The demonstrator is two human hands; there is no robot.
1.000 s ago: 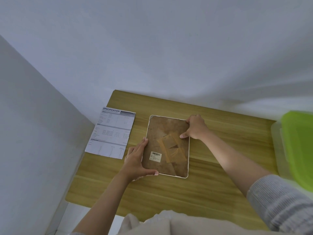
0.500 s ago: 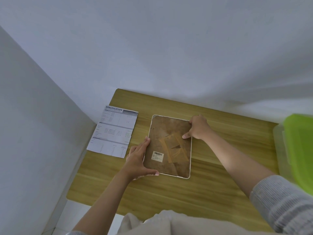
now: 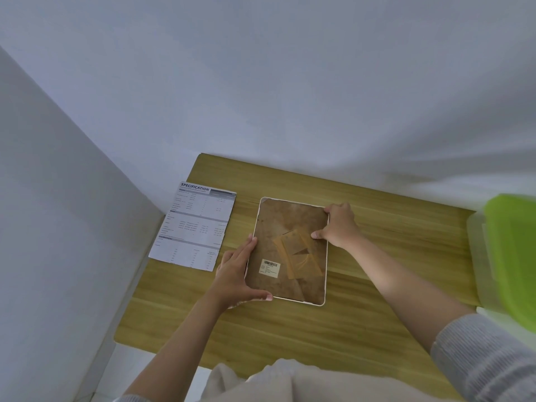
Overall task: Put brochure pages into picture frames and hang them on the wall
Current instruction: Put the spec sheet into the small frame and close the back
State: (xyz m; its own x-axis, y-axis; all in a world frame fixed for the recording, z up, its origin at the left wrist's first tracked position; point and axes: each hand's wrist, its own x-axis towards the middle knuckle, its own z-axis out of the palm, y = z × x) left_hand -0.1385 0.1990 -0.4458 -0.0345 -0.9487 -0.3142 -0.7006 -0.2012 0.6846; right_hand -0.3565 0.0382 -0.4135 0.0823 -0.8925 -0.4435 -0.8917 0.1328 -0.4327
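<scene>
The picture frame (image 3: 290,250) lies face down on the wooden table (image 3: 377,256), brown backing board up, which suits opening the back to slip a page in. The left hand (image 3: 236,275) grasps the frame's near-left corner, fingers straight along the left edge and thumb hooked across the bottom edge, apparently to keep it from sliding. The right hand (image 3: 339,224) grips the right edge near the far corner, thumb pressing onto the backing, probably working at a fastening there. The brochure page (image 3: 194,224), headed "SPECIFICATION", waits flat just left of the frame, within easy reach. A green-lidded plastic box (image 3: 510,256) sits at the right.
</scene>
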